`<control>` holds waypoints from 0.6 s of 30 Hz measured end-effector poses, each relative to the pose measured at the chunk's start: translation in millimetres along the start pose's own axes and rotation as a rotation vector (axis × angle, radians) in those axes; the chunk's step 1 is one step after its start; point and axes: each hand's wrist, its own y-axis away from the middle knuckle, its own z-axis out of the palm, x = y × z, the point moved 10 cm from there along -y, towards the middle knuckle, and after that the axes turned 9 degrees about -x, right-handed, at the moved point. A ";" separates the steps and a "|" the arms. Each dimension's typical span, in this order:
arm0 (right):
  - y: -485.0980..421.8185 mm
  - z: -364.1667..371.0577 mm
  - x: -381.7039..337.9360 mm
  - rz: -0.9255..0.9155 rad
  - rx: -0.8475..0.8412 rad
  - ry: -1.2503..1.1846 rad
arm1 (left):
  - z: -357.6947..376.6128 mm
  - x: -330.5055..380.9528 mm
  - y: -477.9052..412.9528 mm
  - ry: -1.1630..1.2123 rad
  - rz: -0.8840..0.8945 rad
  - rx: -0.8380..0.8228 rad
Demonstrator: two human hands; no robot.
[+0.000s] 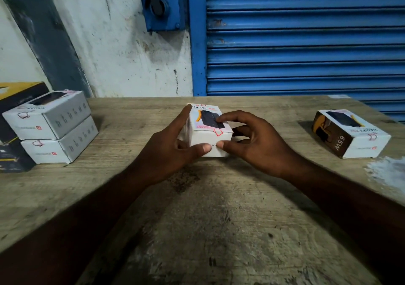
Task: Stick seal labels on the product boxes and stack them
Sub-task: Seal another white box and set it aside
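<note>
Centre box [206, 129]: white product box on the wooden table [219, 219], held between both hands.
Seal label [218, 132]: red-outlined, folded over the centre box's near top edge, towards its right corner.
Left hand [168, 151]: grips the centre box's left side, thumb pressed on its near face.
Right hand [252, 144]: pinches the centre box, thumb on near face, forefinger on top; other fingers loosely curled beside it.
Stack [54, 127]: two white boxes, well left of the centre box.
Single box [350, 134]: lying flat, well right of the centre box.
</note>
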 end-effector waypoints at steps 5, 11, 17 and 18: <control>1.4 -2.7 -10.8 -0.061 0.042 0.060 | -2.9 7.0 4.5 -0.037 0.026 0.044; 1.4 -1.4 -10.9 -0.061 0.025 0.142 | -1.3 8.0 3.9 -0.113 0.018 0.038; 1.9 3.9 -5.8 -0.025 0.000 0.146 | 4.3 1.3 1.7 -0.050 0.018 0.000; 2.2 3.8 -6.4 -0.025 0.003 0.155 | 3.7 1.4 1.5 -0.069 0.019 0.002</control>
